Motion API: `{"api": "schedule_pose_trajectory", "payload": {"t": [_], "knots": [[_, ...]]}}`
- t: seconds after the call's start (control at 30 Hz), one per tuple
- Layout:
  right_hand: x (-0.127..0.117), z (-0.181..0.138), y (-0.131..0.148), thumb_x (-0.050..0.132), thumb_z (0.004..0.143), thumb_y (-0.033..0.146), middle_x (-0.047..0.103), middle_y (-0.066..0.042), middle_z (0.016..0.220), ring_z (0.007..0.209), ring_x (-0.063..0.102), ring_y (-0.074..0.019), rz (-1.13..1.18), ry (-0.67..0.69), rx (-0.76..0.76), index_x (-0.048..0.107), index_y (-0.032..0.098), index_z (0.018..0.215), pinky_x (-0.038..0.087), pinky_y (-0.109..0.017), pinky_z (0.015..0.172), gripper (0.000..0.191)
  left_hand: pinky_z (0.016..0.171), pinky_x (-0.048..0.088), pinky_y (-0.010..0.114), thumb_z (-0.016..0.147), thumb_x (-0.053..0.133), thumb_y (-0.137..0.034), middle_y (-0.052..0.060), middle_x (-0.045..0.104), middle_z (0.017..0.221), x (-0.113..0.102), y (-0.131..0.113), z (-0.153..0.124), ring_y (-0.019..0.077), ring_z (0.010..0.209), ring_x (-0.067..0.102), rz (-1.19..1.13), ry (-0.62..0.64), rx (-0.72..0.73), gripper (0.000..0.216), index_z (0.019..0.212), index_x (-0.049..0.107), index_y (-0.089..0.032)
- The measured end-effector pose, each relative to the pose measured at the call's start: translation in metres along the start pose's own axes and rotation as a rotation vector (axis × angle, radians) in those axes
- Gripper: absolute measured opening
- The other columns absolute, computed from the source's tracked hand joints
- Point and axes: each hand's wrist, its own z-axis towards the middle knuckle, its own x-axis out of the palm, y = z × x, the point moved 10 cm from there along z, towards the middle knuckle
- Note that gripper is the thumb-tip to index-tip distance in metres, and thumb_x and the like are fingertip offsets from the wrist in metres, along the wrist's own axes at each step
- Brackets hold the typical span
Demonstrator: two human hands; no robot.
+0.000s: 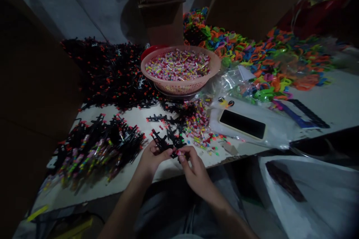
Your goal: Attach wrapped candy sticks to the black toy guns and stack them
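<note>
Near the table's front edge, my left hand (152,157) is closed on a black toy gun (160,141) with an orange-red tip. My right hand (193,164) meets it at the gun's rear end, its thumb and finger pinching a small pink-red piece (179,152). The piece looks like one of the small colourful candy-like pieces (198,121) strewn just beyond my right hand; its exact kind is too small to tell. Further black toy guns (175,134) lie right behind my hands. To the left is a pile of guns with colourful pieces at their ends (95,149).
A pink basket (217,65) full of small colourful pieces stands mid-table. Behind left is a large heap of black toy guns (112,67). Bright plastic rings or watches (260,56) cover the back right. A phone (242,124) rests on plastic bags; a white sack (316,190) is at lower right.
</note>
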Motion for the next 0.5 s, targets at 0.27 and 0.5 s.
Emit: {"api": "schedule_pose_trajectory", "payload": {"t": [0.27, 0.5], "knots": [[-0.004, -0.006, -0.001, 0.040, 0.095, 0.030, 0.061, -0.002, 0.090, 0.083, 0.060, -0.0148, 0.087, 0.025, 0.033, 0.049, 0.022, 0.103, 0.047, -0.028, 0.076, 0.015, 0.071, 0.056, 0.033, 0.052, 0.083, -0.033, 0.004, 0.072, 0.078, 0.003, 0.006, -0.019, 0.0227, 0.082, 0.069, -0.088, -0.116, 0.022, 0.053, 0.094, 0.056, -0.016], [-0.001, -0.009, 0.007, 0.037, 0.094, 0.026, 0.061, -0.004, 0.087, 0.082, 0.059, -0.0169, -0.057, 0.067, 0.028, 0.048, 0.021, 0.102, 0.046, -0.030, 0.074, 0.015, 0.067, 0.058, 0.036, 0.052, 0.083, -0.033, 0.004, 0.072, 0.085, -0.005, 0.000, -0.026, 0.0255, 0.079, 0.070, -0.044, -0.221, 0.101, 0.056, 0.096, 0.052, -0.018]]}}
